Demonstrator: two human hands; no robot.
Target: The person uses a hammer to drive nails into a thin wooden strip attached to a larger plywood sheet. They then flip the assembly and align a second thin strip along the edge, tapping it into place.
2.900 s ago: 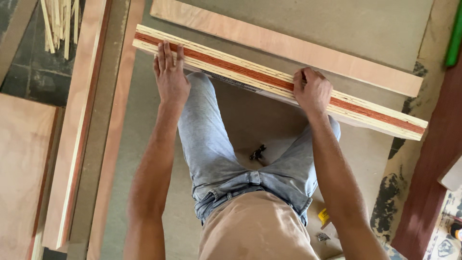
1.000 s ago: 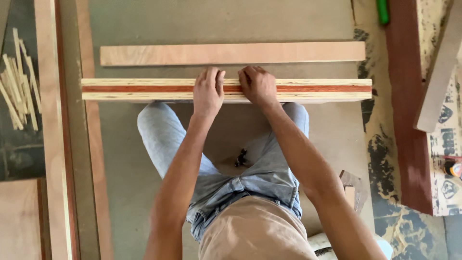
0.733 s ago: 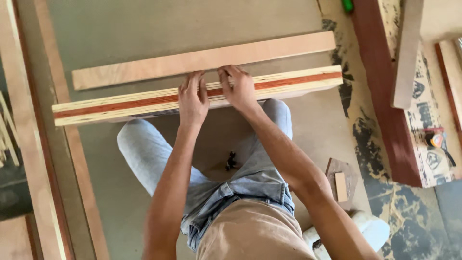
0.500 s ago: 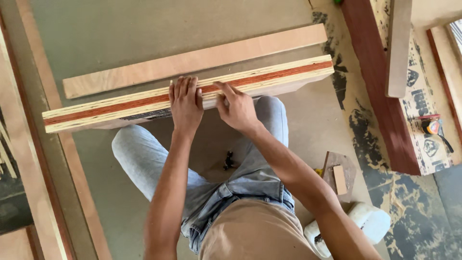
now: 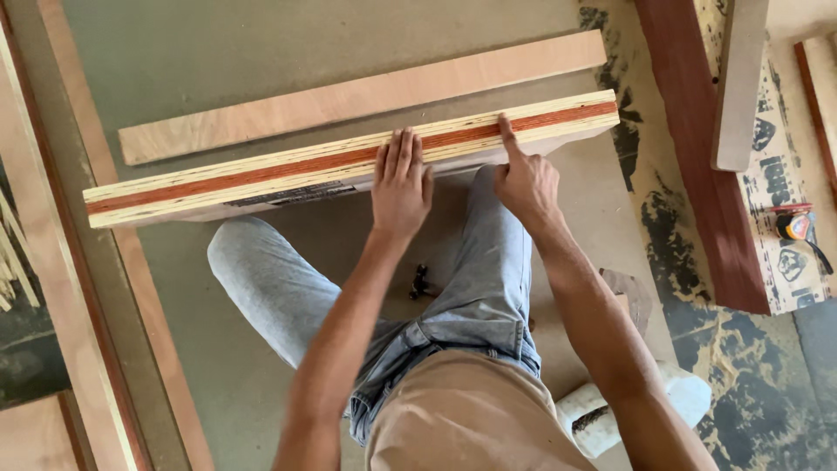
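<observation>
A woodworking shop floor: plywood strips (image 5: 357, 96), tape measure (image 5: 795, 225) (floor paint-stained).
</observation>
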